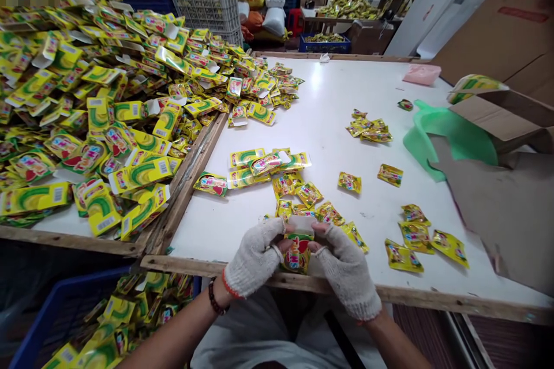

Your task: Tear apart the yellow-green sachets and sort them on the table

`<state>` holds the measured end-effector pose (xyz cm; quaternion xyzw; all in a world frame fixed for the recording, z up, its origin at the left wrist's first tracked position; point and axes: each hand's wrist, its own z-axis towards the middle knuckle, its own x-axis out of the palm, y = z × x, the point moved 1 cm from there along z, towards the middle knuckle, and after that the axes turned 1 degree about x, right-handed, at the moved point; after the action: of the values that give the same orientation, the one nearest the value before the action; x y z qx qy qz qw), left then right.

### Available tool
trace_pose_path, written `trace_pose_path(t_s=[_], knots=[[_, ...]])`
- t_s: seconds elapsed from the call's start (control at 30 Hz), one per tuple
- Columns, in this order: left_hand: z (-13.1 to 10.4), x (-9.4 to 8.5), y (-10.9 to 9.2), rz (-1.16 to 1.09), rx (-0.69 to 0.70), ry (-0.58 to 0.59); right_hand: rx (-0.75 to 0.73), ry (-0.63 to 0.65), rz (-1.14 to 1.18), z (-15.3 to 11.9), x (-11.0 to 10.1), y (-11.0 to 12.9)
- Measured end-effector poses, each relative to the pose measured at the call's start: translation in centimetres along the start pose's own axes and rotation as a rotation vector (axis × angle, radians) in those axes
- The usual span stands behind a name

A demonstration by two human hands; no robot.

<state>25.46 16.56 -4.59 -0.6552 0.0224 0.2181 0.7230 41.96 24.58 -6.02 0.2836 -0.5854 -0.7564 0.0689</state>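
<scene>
Both hands wear white knit gloves with bare fingertips. Between them, at the table's front edge, is a small yellow and green candy box (296, 253) with its white top flap raised. My left hand (255, 251) pinches the box's left side, thumb in front. On the opposite side my right hand (344, 262) grips the upper right corner by the flap. Just beyond the box lie several yellow candy packets (308, 194), some partly hidden by the hands. Behind those sits a small stack of yellow boxes (249, 179). What is inside the held box cannot be seen.
A large heap of yellow boxes (130, 109) fills the left, behind a wooden strip (190, 190). Below it stands a blue crate (47, 311) of boxes. Loose packets (415, 236) lie to the right, near a green plastic scoop (454, 132) and cardboard (497, 213).
</scene>
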Motion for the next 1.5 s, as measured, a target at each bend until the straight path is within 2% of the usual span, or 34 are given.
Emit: trace_pose_path(t_s=[0.07,0.13,0.3,0.37,0.47,0.53,0.67,0.8,0.9,1.03,1.13,1.2,1.23,1.3,1.37,1.4,1.43,1.47,1.5], knots=[[0.5,-0.6,-0.4,-0.033,-0.003,0.074,-0.083,0.027,-0.092,0.2,-0.3,0.6],[1.2,-0.9,-0.7,-0.084,-0.037,0.124,-0.105,0.072,-0.130,0.7,-0.4,1.3],[2.2,-1.0,-0.5,-0.247,-0.162,0.126,0.021,0.088,0.001,1.7,-0.5,1.8],[2.3,-1.0,-0.4,-0.178,-0.114,0.145,-0.033,0.095,-0.014,2.0,-0.5,1.6],[2.3,-1.4,-0.7,0.025,0.039,0.183,-0.217,0.130,-0.147,1.9,-0.7,1.7],[2.3,-1.7,-1.4,0.058,0.080,0.216,-0.279,0.158,-0.177,1.8,-1.0,2.2],[2.8,-2.3,-2.7,0.091,0.006,0.284,-0.208,0.176,-0.204,2.0,-1.4,3.6],[3.4,-2.5,-2.9,0.147,-0.015,0.320,-0.118,0.174,-0.216,2.7,-1.7,4.2],[3.0,-2.5,-2.4,0.151,0.067,0.335,-0.157,0.245,-0.207,2.9,-2.1,3.9],[1.5,-2.6,-2.1,0.284,0.292,0.393,-0.293,0.400,-0.182,2.1,-2.8,3.0],[0.7,-2.6,-2.2,0.420,0.382,0.422,-0.404,0.418,-0.257,1.6,-3.1,2.3],[0.9,-3.0,-2.3,0.438,0.386,0.438,-0.415,0.392,-0.267,1.7,-3.0,1.9],[1.2,-3.5,-2.2,0.443,0.383,0.422,-0.390,0.363,-0.257,1.9,-2.7,1.7],[2.3,-5.3,-1.7,0.515,0.353,0.314,-0.272,0.239,-0.222,2.3,-1.9,1.7],[3.7,-7.9,-0.9,0.727,0.260,0.179,-0.068,0.086,-0.128,2.3,-0.4,2.4],[4.4,-9.4,-0.4,0.864,0.193,0.149,0.036,0.058,-0.049,1.9,0.6,3.0],[5.0,-10.8,0.0,0.991,0.132,0.158,0.125,0.083,0.047,1.4,1.7,3.7],[5.5,-12.1,0.3,1.083,0.088,0.177,0.180,0.168,0.154,0.7,2.8,4.6],[5.9,-13.2,0.4,1.144,0.062,0.198,0.182,0.324,0.243,0.0,3.9,5.6]])
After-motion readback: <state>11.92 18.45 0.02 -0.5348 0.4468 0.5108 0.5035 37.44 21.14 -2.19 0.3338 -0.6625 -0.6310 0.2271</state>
